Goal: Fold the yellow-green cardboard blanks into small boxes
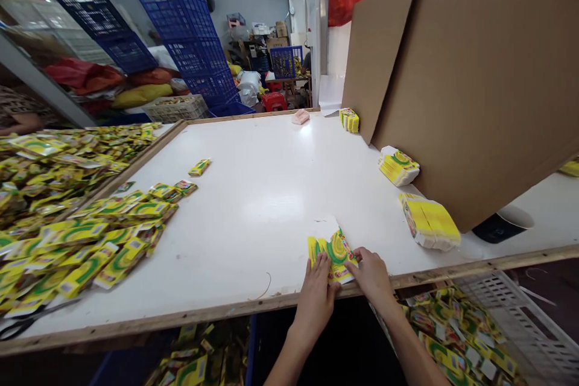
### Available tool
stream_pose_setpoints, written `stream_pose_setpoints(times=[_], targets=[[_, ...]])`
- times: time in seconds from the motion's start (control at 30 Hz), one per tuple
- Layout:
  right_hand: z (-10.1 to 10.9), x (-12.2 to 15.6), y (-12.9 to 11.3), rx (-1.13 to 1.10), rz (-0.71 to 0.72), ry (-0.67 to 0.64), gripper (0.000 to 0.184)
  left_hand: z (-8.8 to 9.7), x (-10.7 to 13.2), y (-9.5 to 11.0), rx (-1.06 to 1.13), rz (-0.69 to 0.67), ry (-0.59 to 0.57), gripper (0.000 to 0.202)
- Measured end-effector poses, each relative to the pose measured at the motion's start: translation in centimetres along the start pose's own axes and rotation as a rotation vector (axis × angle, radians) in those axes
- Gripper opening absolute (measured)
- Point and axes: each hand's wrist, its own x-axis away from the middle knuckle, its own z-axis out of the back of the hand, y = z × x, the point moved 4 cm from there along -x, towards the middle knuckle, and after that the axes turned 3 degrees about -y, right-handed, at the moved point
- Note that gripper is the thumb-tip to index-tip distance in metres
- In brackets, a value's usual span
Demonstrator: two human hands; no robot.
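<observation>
Near the front edge of the white table lies a flat yellow-and-green printed carton (337, 247) with a white flap at its far side. My left hand (319, 283) rests over its left part, fingers across the printed face and thumb by the near edge. At the right edge, my right hand (371, 274) pinches the carton between thumb and fingers. Whether it is one carton or a few overlapping pieces I cannot tell. To the right sits a stack of yellow cartons (429, 222), with a smaller stack (398, 166) behind it.
Many yellow-green packets (108, 235) are heaped at the left, beside black scissors (34, 319). A large cardboard sheet (479, 84) leans at the right, near a dark cup (502, 224). A wooden strip (181, 321) edges the table. Below stands a white crate (527, 319).
</observation>
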Motion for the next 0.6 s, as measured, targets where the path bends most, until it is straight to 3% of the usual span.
stream_pose_setpoints(times=[0.07, 0.13, 0.23, 0.3, 0.43, 0.6], targets=[[0.0, -0.2, 0.0, -0.140, -0.025, 0.035, 0.010, 0.3, 0.0, 0.2, 0.066, -0.002, 0.013, 0.052], [0.4, 0.1, 0.2, -0.401, -0.033, 0.037, 0.018, 1.1, -0.1, 0.3, 0.208, 0.031, 0.098, 0.047], [0.4, 1.1, -0.1, -0.894, -0.059, -0.107, 0.035, 2.5, -0.1, 0.4, 0.628, 0.124, 0.275, 0.045], [0.1, 2.0, -0.7, -1.123, -0.099, -0.222, 0.043, 2.7, -0.3, 0.8, 0.968, 0.155, 0.258, 0.048], [-0.2, 3.7, -1.9, -1.260, -0.139, -0.311, 0.036, 2.6, -0.4, 2.0, 1.341, 0.138, 0.077, 0.050], [0.3, 4.6, -3.1, -1.220, -0.080, -0.333, 0.030, 2.3, 0.1, 2.3, 1.375, 0.112, 0.046, 0.048]])
